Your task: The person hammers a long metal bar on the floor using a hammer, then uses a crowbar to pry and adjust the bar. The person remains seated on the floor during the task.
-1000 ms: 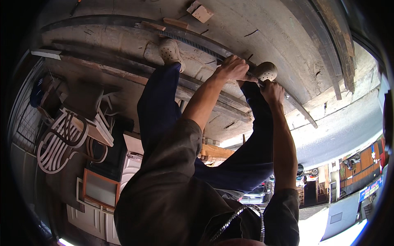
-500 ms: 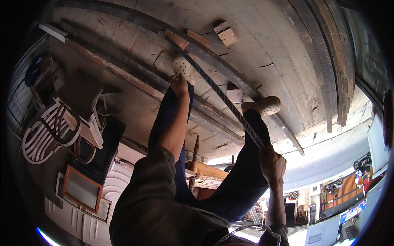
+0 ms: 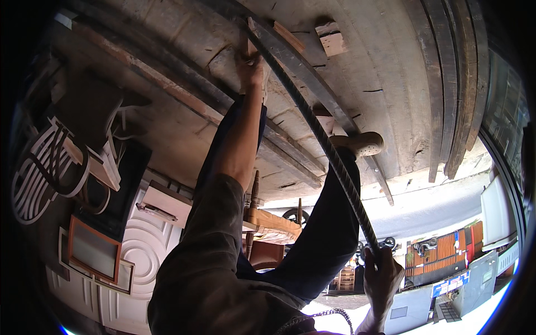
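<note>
A long, dark, ribbed metal bar point(image 3: 312, 120) runs slantwise from the far floor down to the right side of my body. My right hand point(image 3: 382, 279) is closed round its near end, well above the floor. The bar's far end lies by a long dark beam point(image 3: 304, 67). Beside that end, my left hand point(image 3: 250, 71) reaches down in front of my left shoe, fingers closed on the lower end of a small wooden block point(image 3: 250, 43). Shadow hides part of this grip. My right shoe point(image 3: 360, 144) stands against the beam, where another small block point(image 3: 324, 118) lies.
More long beams point(image 3: 446, 84) lie at the right, and others point(image 3: 151, 70) at the left. Loose wood pieces point(image 3: 330, 40) sit beyond the dark beam. Stacked chairs point(image 3: 67, 151), a framed panel point(image 3: 94, 248) and a wooden furniture piece point(image 3: 271, 223) stand around.
My right hand has moved nearer my body and to the right, taking the bar's near end along. My left hand has reached farther forward to the block, which now stands at a different angle.
</note>
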### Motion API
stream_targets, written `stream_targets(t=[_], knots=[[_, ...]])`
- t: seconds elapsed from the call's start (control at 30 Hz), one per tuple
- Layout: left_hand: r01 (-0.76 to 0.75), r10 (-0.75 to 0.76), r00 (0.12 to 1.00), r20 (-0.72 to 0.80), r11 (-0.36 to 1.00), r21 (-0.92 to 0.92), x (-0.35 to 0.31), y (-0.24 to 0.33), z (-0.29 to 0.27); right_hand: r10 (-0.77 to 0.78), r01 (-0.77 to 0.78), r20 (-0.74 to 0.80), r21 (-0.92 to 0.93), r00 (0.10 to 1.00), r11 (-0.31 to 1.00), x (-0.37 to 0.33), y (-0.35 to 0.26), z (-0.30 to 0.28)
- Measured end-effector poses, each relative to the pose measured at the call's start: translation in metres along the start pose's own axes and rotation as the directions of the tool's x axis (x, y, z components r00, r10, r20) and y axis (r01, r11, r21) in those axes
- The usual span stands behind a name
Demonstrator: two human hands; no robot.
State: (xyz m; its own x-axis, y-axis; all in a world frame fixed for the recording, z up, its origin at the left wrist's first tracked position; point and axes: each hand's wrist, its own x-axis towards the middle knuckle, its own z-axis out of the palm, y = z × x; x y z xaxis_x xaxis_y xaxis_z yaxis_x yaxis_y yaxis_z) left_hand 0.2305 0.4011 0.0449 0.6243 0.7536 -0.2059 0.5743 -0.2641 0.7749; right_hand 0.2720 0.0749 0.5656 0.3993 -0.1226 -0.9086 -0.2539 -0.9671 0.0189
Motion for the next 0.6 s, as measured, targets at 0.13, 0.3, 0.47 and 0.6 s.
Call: stream_targets(t=[0.13,0.3,0.47,0.6], knots=[[0.582,-0.513,0.811,0.282,0.659,-0.476,0.022,0.02,-0.046,0.023,-0.023,-0.014,0.004,1.0,1.0,-0.007,-0.015,-0.002],[0.259,-0.231,0.935,0.27,0.963,-0.073,0.049,0.003,-0.071,0.023,-0.023,-0.001,0.0,1.0,1.0,-0.011,-0.016,-0.001],[0.548,-0.467,0.833,0.295,0.768,-0.331,0.059,0.02,-0.062,0.047,-0.046,0.018,-0.047,0.999,0.998,-0.02,-0.025,-0.002],[0.048,-0.062,0.956,0.288,0.997,0.057,0.06,0.023,-0.064,0.099,-0.099,0.041,-0.015,0.994,0.995,-0.021,-0.032,-0.004]])
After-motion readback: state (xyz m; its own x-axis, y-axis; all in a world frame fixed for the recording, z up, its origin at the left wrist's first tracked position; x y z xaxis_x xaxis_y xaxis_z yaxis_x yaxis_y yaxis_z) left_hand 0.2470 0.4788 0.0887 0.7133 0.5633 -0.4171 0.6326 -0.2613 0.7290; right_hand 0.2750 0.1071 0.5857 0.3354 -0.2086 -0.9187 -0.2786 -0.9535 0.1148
